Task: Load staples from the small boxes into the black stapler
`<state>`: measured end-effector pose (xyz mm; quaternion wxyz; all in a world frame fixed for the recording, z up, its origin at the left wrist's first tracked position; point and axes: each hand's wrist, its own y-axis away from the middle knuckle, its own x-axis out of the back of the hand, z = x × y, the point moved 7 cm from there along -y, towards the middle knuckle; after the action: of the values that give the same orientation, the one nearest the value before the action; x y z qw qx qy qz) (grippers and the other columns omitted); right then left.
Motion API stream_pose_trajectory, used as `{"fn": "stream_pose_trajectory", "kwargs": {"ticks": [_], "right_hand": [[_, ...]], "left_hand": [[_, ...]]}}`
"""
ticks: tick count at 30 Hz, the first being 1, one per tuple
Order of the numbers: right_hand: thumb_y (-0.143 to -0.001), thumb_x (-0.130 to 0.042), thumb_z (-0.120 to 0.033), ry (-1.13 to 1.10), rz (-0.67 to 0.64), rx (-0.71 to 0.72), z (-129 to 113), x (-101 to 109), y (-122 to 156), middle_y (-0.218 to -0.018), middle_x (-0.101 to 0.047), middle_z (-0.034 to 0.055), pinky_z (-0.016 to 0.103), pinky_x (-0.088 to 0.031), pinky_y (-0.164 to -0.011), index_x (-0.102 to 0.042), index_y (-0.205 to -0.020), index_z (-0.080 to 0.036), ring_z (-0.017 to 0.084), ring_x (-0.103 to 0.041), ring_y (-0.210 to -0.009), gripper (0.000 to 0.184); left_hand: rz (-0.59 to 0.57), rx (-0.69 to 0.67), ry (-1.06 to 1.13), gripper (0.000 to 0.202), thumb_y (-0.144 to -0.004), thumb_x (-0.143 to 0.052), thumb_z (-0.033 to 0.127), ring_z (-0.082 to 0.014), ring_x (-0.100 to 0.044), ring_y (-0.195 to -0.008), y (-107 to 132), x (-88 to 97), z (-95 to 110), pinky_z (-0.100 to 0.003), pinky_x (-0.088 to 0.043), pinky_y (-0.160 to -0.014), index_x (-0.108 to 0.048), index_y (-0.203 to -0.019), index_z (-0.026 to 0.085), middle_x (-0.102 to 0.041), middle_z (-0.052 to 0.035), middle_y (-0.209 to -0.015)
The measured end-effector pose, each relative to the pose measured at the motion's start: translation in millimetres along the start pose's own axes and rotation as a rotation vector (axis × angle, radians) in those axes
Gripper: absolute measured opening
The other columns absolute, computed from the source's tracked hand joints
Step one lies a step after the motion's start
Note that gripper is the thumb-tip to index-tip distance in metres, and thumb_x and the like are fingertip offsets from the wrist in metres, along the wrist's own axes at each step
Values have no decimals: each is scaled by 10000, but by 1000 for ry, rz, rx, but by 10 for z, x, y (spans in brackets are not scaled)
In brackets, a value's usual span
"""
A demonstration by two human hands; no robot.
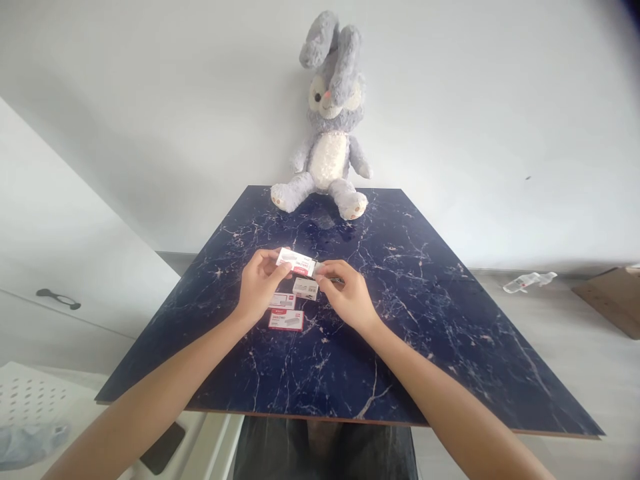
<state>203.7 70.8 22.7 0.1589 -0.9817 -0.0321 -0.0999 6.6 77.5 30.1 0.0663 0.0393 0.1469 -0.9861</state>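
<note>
One small red-and-white box (297, 261), held just above the dark marbled table (450, 300), lying crosswise with its long axis left to right and the right end dipped a little. Pinched at the left end by the left hand (260, 285) and at the right end by the right hand (350, 297), both closed on it and equally near. Just beneath, three more small boxes (305, 288) on the tabletop; well beyond, a grey plush rabbit (330, 140) at the wall.

Bare white wall (475, 100) in soft, even light | dark blue marbled tabletop (425, 320) | grey plush rabbit (327, 153) seated at its far edge against the wall | white cabinet (50, 253) with black handle (58, 299) at left | pale floor (565, 373), cardboard (610, 300) at right
</note>
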Motion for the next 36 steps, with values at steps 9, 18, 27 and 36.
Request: {"fn": "stream_pose_trajectory", "kwargs": {"ticks": [9, 18, 27, 36], "right_hand": [[-837, -715, -451, -24, 6, -77, 90, 20, -26, -1154, -689, 92, 331, -602, -735, -719, -927, -206, 211, -695, -886, 262], [-786, -760, -525, -425, -63, -249, 171, -110, 7, -839, -728, 46, 377, -617, -806, -697, -853, -192, 202, -699, -761, 346], [-784, -759, -472, -326, 21, -269, 206, -12, -1, -912, -757, 70, 352, -608, -770, -726, -859, -186, 225, -719, -800, 297], [-815, -662, -419, 99, 39, -254, 170, 123, 1, -744, -738, 32, 264, -470, -565, -737, -869, -192, 191, -676, -651, 245]], "left_hand": [[-138, -51, -74, 391, -760, -790, 345, -261, -684, -1027, 148, -135, 99, -382, -609, -814, -662, -1109, 225, -665, -95, -1204], [-20, -106, -42, 401, -783, -783, 367, -250, -697, -965, 129, -40, 141, -356, -612, -723, -677, -1148, 240, -706, -88, -1162], [20, -129, -94, 420, -803, -775, 373, -270, -696, -1045, 120, -23, 130, -395, -620, -815, -668, -1186, 235, -707, -99, -1205], [-145, -258, -133, 409, -800, -789, 312, -259, -697, -1045, 221, -135, 57, -417, -625, -847, -649, -1175, 230, -683, -98, -1224]]}}
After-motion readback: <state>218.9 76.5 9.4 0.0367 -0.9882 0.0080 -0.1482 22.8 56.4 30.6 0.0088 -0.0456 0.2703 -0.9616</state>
